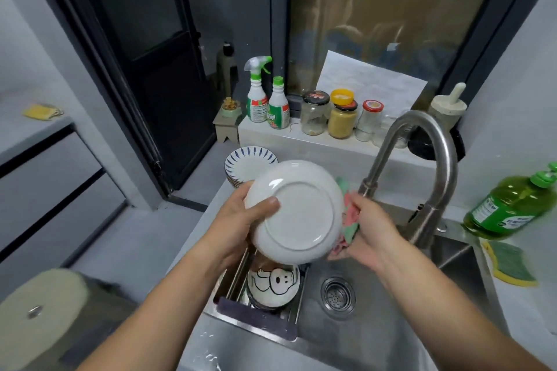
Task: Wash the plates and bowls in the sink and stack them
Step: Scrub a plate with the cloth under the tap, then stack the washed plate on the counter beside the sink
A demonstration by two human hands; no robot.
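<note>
At the sink (391,340), striped plates (250,159) stacked, cartoon bowl (272,283) unwashed, I'd judge — your left fingers (262,206) grip a white plate (298,214), right fingers (357,205) clutch a dishcloth (349,221).

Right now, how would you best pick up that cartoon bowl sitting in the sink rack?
Probably by its near rim, coming straight down: the cartoon bowl lies face up in the rack, whose walls block its sides, and the white plate held by the left hand overhangs its far edge.

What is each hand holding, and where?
The left hand grips the white plate by its left rim, thumb on the underside. The right hand holds a bunched pink-and-green dishcloth.
</note>
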